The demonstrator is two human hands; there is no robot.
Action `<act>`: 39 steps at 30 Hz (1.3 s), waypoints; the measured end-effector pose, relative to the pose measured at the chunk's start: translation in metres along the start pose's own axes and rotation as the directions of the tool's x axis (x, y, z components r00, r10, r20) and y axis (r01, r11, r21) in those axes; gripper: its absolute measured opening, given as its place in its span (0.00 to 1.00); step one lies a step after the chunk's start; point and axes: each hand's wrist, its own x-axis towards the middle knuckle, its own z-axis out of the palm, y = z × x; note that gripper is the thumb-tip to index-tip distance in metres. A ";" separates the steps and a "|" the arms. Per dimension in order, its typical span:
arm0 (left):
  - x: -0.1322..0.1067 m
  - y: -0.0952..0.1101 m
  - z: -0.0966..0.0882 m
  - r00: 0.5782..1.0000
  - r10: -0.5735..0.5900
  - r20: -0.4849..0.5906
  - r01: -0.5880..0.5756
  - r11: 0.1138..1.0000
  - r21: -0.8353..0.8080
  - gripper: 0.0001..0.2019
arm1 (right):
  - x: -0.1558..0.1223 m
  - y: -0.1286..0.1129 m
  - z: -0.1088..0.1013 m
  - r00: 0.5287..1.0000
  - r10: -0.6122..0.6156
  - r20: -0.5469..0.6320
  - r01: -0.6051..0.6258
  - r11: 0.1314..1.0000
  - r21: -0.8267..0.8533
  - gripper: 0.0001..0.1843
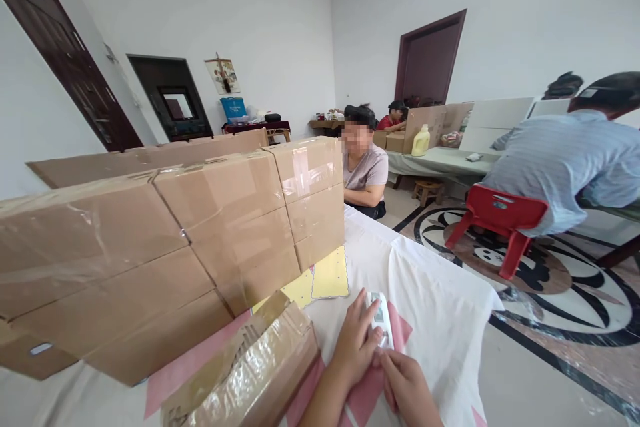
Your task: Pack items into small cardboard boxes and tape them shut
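Note:
A small white device [383, 315] with a greyish window on its face lies in my left hand [351, 341], whose fingers are closed around its left side and over its front. Close to its lower end, my right hand [406, 381] has thumb and fingers pinched together. Whatever sits in that pinch is too small or hidden to make out. Both hands are above the white tablecloth [425, 307] with its pink patches. To the left of my forearm stands a long open cardboard box [270, 360] with shiny tape.
Stacked taped cartons [225, 207] form a wall along the left of the table. Yellow patterned sheets [330, 273] lie by its base. One person [367, 167] sits beyond the table; another in a blue shirt [555, 153] sits on a red chair [505, 213] at right.

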 end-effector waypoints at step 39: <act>0.000 0.006 -0.006 0.998 -0.014 -0.056 0.007 0.991 -0.134 0.23 | -0.006 -0.012 -0.016 0.961 0.204 0.187 -0.190 0.978 -0.091 0.27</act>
